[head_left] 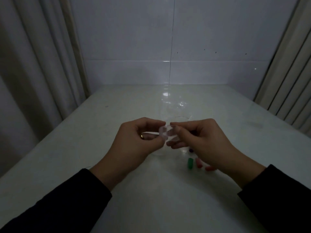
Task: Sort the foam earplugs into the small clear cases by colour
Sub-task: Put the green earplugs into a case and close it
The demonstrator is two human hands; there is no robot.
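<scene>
Both hands hold a small clear case (pixel 166 133) a little above the white table (pixel 84 148). My left hand (pixel 134 140) pinches its left half between thumb and fingers, and my right hand (pixel 202 140) pinches its right half. The case looks partly open, with nothing coloured visible inside. On the table under my right hand lie a green earplug (pixel 190 163), a red earplug (pixel 198 163), another red earplug (pixel 209 168) partly hidden by the wrist, and a purple earplug (pixel 191 150) mostly hidden.
More clear plastic (pixel 181 117) lies faintly on the table behind the hands; its shape is hard to make out. A tiled wall (pixel 185 47) stands at the far edge. Curtains (pixel 33 64) hang on the left and also on the right.
</scene>
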